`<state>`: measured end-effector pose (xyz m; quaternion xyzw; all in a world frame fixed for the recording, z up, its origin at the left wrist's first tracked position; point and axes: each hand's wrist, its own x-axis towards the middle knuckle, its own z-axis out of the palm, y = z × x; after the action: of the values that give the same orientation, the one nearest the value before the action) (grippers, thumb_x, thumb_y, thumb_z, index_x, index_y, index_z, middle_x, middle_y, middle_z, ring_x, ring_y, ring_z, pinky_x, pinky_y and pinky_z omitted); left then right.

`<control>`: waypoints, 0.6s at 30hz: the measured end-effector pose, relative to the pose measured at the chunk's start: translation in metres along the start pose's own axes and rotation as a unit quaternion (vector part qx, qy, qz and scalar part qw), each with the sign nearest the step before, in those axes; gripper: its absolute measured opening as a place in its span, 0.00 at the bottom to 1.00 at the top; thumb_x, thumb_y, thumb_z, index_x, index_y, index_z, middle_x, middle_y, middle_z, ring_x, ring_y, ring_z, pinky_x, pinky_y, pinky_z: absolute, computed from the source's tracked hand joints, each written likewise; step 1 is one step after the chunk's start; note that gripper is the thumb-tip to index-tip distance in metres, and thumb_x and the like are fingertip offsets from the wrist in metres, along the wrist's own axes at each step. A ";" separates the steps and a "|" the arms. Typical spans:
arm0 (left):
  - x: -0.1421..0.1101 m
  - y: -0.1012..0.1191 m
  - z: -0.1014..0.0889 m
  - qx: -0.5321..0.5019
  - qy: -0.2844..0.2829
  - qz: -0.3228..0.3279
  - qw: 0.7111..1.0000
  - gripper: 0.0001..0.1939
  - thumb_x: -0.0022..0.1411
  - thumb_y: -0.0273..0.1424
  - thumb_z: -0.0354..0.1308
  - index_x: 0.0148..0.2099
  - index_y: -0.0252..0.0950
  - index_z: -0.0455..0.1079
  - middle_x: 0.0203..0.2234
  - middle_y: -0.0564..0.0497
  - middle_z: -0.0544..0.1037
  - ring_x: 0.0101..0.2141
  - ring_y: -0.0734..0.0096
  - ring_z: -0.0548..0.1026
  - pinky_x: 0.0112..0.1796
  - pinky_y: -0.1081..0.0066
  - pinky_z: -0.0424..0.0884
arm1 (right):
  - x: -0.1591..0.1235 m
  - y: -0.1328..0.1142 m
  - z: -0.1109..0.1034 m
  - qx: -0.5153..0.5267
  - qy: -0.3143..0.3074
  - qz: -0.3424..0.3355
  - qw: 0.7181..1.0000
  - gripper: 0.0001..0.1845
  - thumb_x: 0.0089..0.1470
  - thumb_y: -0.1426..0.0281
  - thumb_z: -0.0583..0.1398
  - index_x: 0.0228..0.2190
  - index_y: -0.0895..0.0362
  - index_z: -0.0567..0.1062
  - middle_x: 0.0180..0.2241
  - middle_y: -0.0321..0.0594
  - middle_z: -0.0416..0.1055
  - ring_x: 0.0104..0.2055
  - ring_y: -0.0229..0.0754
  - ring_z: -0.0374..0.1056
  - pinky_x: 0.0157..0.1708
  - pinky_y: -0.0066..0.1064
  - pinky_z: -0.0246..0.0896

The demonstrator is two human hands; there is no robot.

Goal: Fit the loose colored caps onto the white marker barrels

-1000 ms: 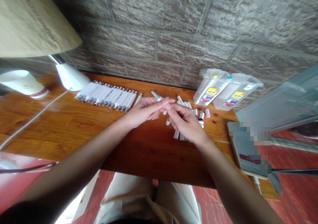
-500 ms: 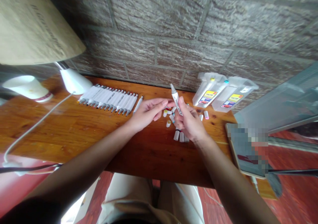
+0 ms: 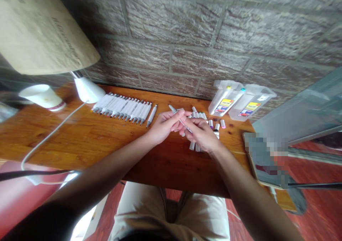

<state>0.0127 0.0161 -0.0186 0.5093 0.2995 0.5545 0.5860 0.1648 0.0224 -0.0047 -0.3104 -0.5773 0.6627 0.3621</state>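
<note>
Whereas half a second ago the right hand [image 3: 202,136] held the marker [image 3: 179,117] upright alone, both hands now pinch it, seemingly level, left hand [image 3: 166,125] at its far end.

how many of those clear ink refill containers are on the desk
2. Both lean against the brick wall at the back right of the desk: the left container with a yellow cap, the right container touching its side. None looks hidden.

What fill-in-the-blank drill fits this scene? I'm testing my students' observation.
1. Both hands, left hand and right hand, hold one ____.
2. The row of markers lies on a ____ table.
3. The wall behind is made of ____.
4. The two clear containers stand to the person's ____.

Missing words: marker; wooden; brick; right
</note>
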 end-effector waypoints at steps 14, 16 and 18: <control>0.010 0.038 -0.017 -0.015 0.078 -0.065 0.995 0.29 0.60 0.57 0.60 0.28 0.35 0.63 0.23 0.55 0.71 0.20 0.78 0.71 0.25 0.74 0.68 | 0.002 -0.002 -0.035 -0.485 -0.036 -0.195 0.852 0.15 0.51 0.66 0.71 0.41 0.58 0.82 0.35 0.41 0.79 0.28 0.38 0.69 0.33 0.31 0.61; 0.008 0.033 -0.021 0.018 0.025 -0.088 0.996 0.28 0.59 0.58 0.60 0.32 0.34 0.66 0.23 0.54 0.74 0.19 0.77 0.71 0.21 0.74 0.66 | 0.004 0.004 -0.034 -0.502 -0.057 -0.184 0.843 0.10 0.51 0.74 0.70 0.38 0.57 0.82 0.33 0.40 0.79 0.29 0.39 0.70 0.34 0.32 0.62; 0.005 0.029 -0.025 0.059 -0.029 -0.131 0.989 0.26 0.63 0.56 0.58 0.36 0.34 0.68 0.19 0.56 0.70 0.14 0.82 0.61 0.16 0.77 0.54 | 0.006 0.005 -0.036 -0.461 -0.049 -0.171 0.869 0.07 0.52 0.75 0.68 0.36 0.56 0.82 0.33 0.40 0.80 0.31 0.40 0.72 0.36 0.33 0.64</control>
<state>-0.0195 0.0241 0.0019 0.5156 0.3787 0.4388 0.6310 0.1907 0.0468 -0.0150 -0.3060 -0.8783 0.2631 0.2566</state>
